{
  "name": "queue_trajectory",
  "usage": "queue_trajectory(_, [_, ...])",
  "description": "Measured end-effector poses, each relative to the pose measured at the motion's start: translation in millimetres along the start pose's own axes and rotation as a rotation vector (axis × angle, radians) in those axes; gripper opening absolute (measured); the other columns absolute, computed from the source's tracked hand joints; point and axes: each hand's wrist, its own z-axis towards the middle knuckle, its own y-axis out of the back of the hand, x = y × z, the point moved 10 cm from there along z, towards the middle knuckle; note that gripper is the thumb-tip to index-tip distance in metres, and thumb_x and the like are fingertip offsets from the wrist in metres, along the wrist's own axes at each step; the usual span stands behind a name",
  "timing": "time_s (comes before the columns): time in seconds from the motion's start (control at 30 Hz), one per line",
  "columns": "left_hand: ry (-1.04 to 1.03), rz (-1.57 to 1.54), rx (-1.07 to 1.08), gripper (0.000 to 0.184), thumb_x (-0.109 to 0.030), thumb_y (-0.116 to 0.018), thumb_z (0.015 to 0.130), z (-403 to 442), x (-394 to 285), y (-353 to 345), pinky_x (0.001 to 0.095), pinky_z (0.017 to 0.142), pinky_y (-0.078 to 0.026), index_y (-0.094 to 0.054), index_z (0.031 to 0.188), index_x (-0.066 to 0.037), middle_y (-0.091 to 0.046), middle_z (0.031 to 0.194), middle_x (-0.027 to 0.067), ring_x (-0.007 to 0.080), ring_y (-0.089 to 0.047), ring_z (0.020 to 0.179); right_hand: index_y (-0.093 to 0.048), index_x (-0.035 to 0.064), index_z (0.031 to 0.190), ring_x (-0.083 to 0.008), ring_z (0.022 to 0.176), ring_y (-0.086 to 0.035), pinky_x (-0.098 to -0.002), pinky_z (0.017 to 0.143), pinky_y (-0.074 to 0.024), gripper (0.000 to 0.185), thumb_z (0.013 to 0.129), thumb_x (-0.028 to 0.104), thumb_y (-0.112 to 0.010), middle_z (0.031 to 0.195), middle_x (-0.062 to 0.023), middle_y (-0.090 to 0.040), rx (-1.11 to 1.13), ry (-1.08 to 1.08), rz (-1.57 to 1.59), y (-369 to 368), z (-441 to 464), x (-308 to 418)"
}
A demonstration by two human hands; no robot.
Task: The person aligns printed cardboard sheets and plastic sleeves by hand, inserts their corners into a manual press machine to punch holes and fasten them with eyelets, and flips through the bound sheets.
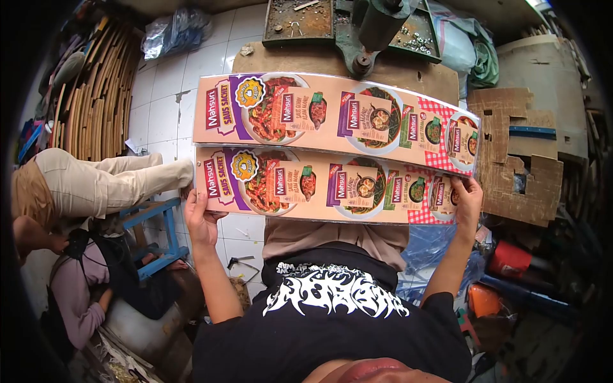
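Two long printed food panels lie one above the other across the middle of the view. The lower panel is held at its two ends. My left hand grips its left end, thumb on the front and the other fingers partly behind. At the right end, my right hand pinches the edge, with some fingers hidden behind. Just beyond, the upper panel rests on a brown board, and its near edge meets or slightly overlaps the lower one.
Behind the board stands a dark metal press with a tray of small metal parts. Cut cardboard lies at the right. Two other people are at the left, near a blue frame and stacked brown sheets.
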Motion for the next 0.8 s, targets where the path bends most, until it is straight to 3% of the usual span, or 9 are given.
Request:
queue_trajectory(0.13, [-0.037, 0.05, -0.046, 0.037, -0.027, -0.054, 0.098, -4.5, -10.2, -1.6, 0.0302, 0.06, -0.062, -0.048, 0.121, 0.001, -0.066, 0.103, 0.0151, 0.0196, -0.071, 0.078, -0.066, -0.0027, 0.105, -0.0082, 0.082, -0.061, -0.0234, 0.073, -0.0478, 0.03, 0.084, 0.015, -0.077, 0.094, -0.0048, -0.068, 0.037, -0.092, -0.3, 11.7, -11.0, 9.2])
queue_trajectory(0.2, [-0.047, 0.072, -0.09, 0.04, -0.03, -0.053, 0.099, -8.3, -17.2, 1.4, 0.0308, 0.062, -0.062, -0.047, 0.123, 0.002, -0.065, 0.105, 0.0156, 0.0202, -0.071, 0.081, -0.066, -0.0028, 0.101, -0.0105, 0.084, -0.059, -0.0227, 0.074, -0.0472, 0.027, 0.085, 0.017, -0.075, 0.095, -0.0046, -0.064, -0.458, 0.297, -0.796, 52.7, -36.9, 67.0])
queue_trajectory(0.27, [-0.15, 0.202, -0.239, 0.044, -0.033, -0.049, 0.1, -14.8, -32.6, 19.2, 0.0302, 0.069, -0.057, -0.046, 0.126, 0.002, -0.063, 0.108, 0.0176, 0.0207, -0.069, 0.085, -0.065, 0.0005, 0.091, -0.0134, 0.086, -0.059, -0.0312, 0.084, -0.0467, 0.03, 0.087, 0.029, -0.073, 0.097, -0.006, -0.062, -0.452, 0.377, -0.37, 55.6, -61.5, 109.7])
queue_trajectory(0.4, [-0.722, 0.575, -0.557, 0.035, -0.023, -0.044, 0.102, -54.6, -76.2, 30.9, 0.0324, 0.084, -0.05, -0.048, 0.123, 0.004, -0.062, 0.107, 0.0173, 0.0201, -0.061, 0.09, -0.051, 0.0098, 0.062, -0.015, 0.056, -0.052, -0.05, 0.099, -0.0351, 0.045, 0.098, 0.037, -0.051, 0.066, -0.0039, -0.053, 0.519, 0.892, 0.495, -61.3, -137.7, 248.8])
queue_trajectory(0.47, [-0.927, 0.578, -0.493, 0.028, -0.017, -0.044, 0.101, -68.1, -95.8, -8.6, 0.0316, 0.084, -0.049, -0.051, 0.117, 0.005, -0.062, 0.104, 0.0172, 0.0206, -0.059, 0.09, -0.041, 0.0131, 0.052, -0.0163, 0.043, -0.04, -0.0462, 0.089, -0.0429, 0.051, 0.101, 0.029, -0.043, 0.052, -0.0014, -0.04, 0.727, 1.032, 0.809, -108.8, -175.1, 297.9])
queue_trajectory(0.57, [-1.03, 0.493, -0.26, 0.026, -0.018, -0.047, 0.1, -64.7, -107.5, -64.6, 0.0356, 0.083, -0.05, -0.052, 0.112, 0.005, -0.063, 0.098, 0.0171, 0.0237, -0.061, 0.086, -0.044, 0.0105, 0.048, -0.0194, 0.046, -0.054, -0.0417, 0.091, -0.048, 0.054, 0.1, 0.023, -0.043, 0.051, -0.0056, -0.049, 1.211, 0.979, 0.765, -139.3, -198.4, 330.9])
queue_trajectory(0.67, [-1.066, 0.389, -0.007, 0.026, -0.021, -0.052, 0.099, -60.7, -126.8, -116.7, 0.0391, 0.08, -0.051, -0.054, 0.108, 0.003, -0.065, 0.086, 0.0167, 0.0249, -0.063, 0.079, -0.048, 0.007, 0.05, -0.0202, 0.048, -0.054, -0.041, 0.081, -0.0556, 0.051, 0.1, 0.009, -0.035, 0.053, -0.0081, -0.051, 1.359, 0.942, 0.924, -150.9, -217.4, 342.2])
queue_trajectory(0.77, [-1.123, 0.479, 0.423, 0.018, -0.015, -0.057, 0.095, -63.3, -142.0, -192.4, 0.0371, 0.074, -0.052, -0.059, 0.101, 0.002, -0.067, 0.078, 0.0145, 0.0243, -0.063, 0.075, -0.021, 0.0166, 0.049, -0.012, 0.035, -0.032, -0.0345, 0.068, -0.0581, 0.056, 0.103, 0.021, -0.034, 0.046, 0.0024, -0.025, 1.105, 1.084, 0.917, -142.7, -221.5, 349.6])
queue_trajectory(0.8, [-1.126, 0.479, 0.423, 0.018, -0.015, -0.057, 0.095, -59.0, -152.3, -202.5, 0.0371, 0.074, -0.052, -0.059, 0.101, 0.002, -0.067, 0.078, 0.0145, 0.0243, -0.063, 0.075, -0.034, 0.0109, 0.05, -0.0167, 0.041, -0.042, -0.0382, 0.072, -0.0585, 0.051, 0.101, 0.011, -0.032, 0.049, -0.0031, -0.037, 1.19, 0.991, 0.929, -143.3, -218.3, 350.1])
